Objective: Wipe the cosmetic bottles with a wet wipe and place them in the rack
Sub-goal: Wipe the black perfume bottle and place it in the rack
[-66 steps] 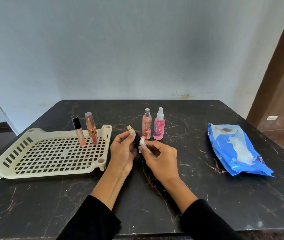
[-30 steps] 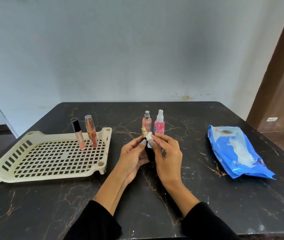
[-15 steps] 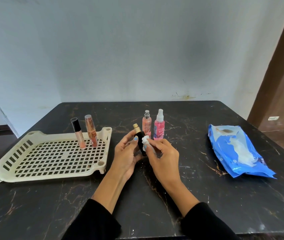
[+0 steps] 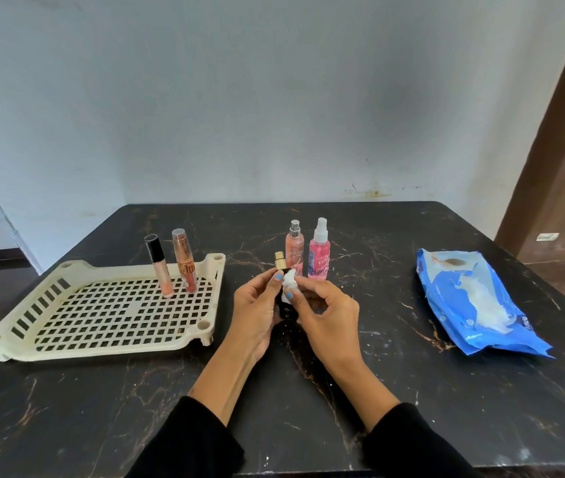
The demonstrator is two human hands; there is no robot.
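My left hand (image 4: 255, 315) grips a small black bottle with a gold cap (image 4: 280, 270), held upright above the middle of the table. My right hand (image 4: 326, 313) pinches a crumpled white wet wipe (image 4: 289, 291) against the bottle's upper body. Behind them stand a peach spray bottle (image 4: 294, 251) and a pink spray bottle (image 4: 319, 255). The cream plastic rack (image 4: 101, 346) lies at the left. A black-capped lip gloss tube (image 4: 161, 270) and a clear-capped rose tube (image 4: 184, 267) stand upright at its far side.
A blue pack of wet wipes (image 4: 477, 301), with a wipe poking from its opening, lies at the right of the black marble table (image 4: 308, 408). The wall rises just behind the table. A brown door frame (image 4: 550, 115) runs along the far right.
The bottle has stayed between my hands and turned more upright, while the wipe has slid up and down along it. Nothing else on the table has moved.
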